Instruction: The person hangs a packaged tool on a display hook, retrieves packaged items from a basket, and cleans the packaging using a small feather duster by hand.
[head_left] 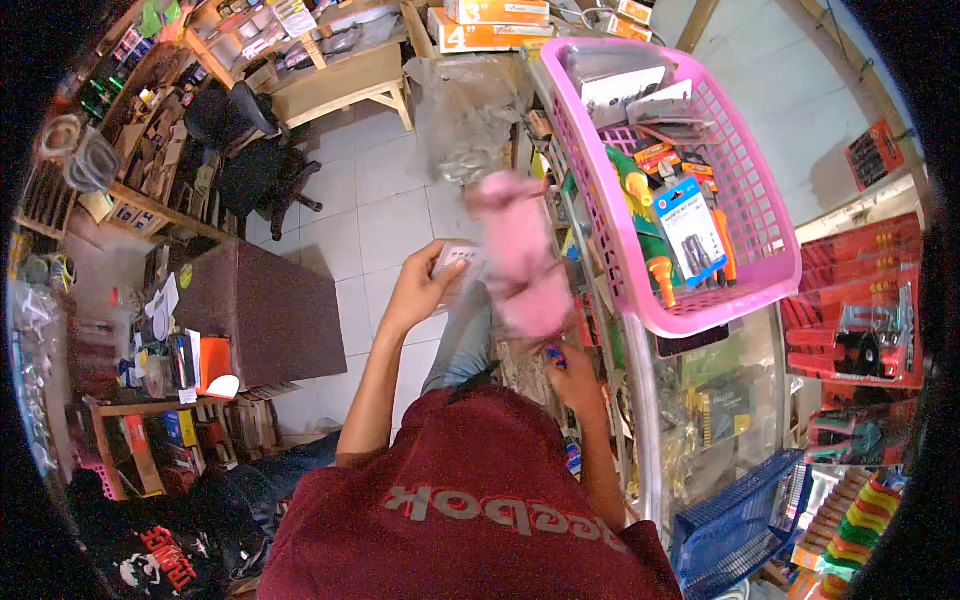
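My left hand (428,284) is closed on a small clear packet with a pale printed label (457,258), held in front of my body. To its right, a feather duster-like pink object (525,255) is smeared by motion. My right hand (572,372) is closed just below the pink object, around something with a small blue part (556,357); whether this blue part joins the pink object cannot be made out. A pink plastic basket (625,255) stands on the glass counter to the right, holding a blue carded item (690,235), orange-and-green tools and packets.
A dark brown box-like cabinet (290,315) stands left on the tiled floor (370,235). Behind it is a black office chair (250,150). The glass counter's metal edge (645,420) runs along my right side. A blue basket (735,525) sits at the lower right.
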